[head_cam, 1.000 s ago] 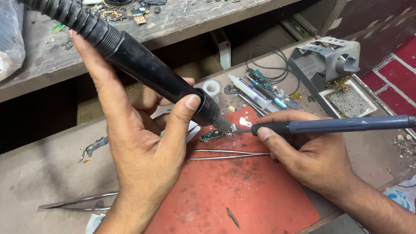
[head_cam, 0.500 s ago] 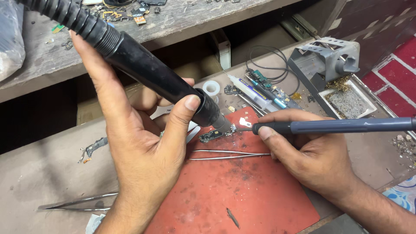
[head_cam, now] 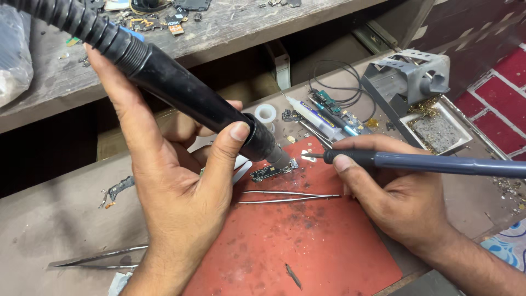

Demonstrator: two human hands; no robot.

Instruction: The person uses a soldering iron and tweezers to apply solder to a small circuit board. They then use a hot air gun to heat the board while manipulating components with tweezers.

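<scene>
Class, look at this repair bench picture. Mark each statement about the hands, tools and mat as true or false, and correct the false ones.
1. The left hand holds a black hot-air wand. True.
2. The right hand holds tweezers. False: it holds a blue-handled iron; the tweezers lie untouched on the mat.
3. The small board lies on a red mat. True.
4. The wand's nozzle points at the iron stand. False: it points down at the small board.
5. A second pair of tweezers lies left of the mat. True.
</scene>
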